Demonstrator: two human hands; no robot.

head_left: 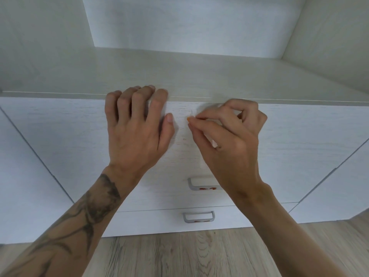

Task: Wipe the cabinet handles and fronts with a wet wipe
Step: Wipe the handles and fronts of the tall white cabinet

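Two hands: both mine, on the top drawer front (69,140).
Left hand (137,126): fingers hooked over that front's upper edge.
Right hand (229,136): fingertips pinching the white wet wipe (214,144) against the front, above its red-smeared handle (201,185).

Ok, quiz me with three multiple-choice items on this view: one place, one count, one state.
1. The left hand is: A on a handle; B at the upper edge of the top drawer front; C out of view.
2. Drawer handles showing: A two; B four; C none.
3. The lower handle is: A clean; B smeared red; C broken off.
B: its fingers hook over that edge. A: the upper handle and the lower handle. B: red marks lie along its bar.
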